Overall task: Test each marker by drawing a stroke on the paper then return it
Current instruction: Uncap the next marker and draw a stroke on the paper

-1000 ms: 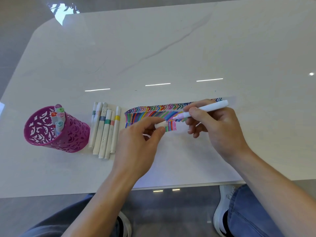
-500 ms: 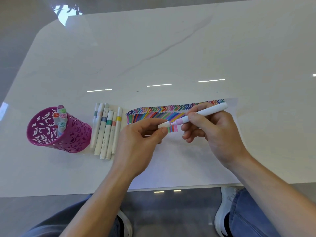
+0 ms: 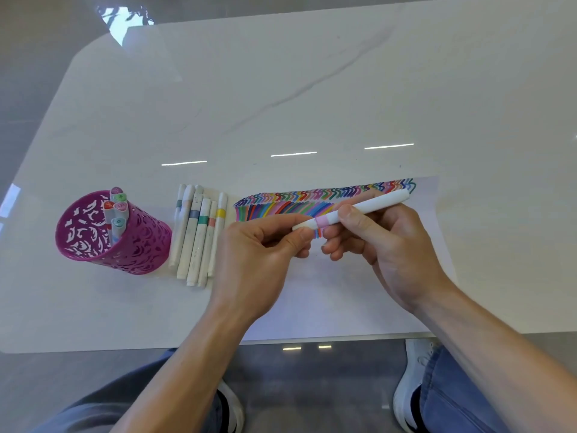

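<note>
A white marker with a pink band (image 3: 371, 206) lies slanted above the paper (image 3: 343, 295), which carries rows of coloured strokes along its top. My right hand (image 3: 384, 242) grips the marker's barrel. My left hand (image 3: 262, 257) pinches the cap end at the marker's left tip, and the cap sits on the marker. Several more markers stand in a magenta perforated cup (image 3: 109, 235) at the left.
Several white markers with coloured bands (image 3: 196, 235) lie side by side between the cup and the paper. The white marble table (image 3: 281, 89) ends just below the paper. My knees and shoes show beneath its front edge.
The cap in my left hand and the marker in my right have come together; the pink tip is now covered. Both hands shifted slightly upward over the strokes.
</note>
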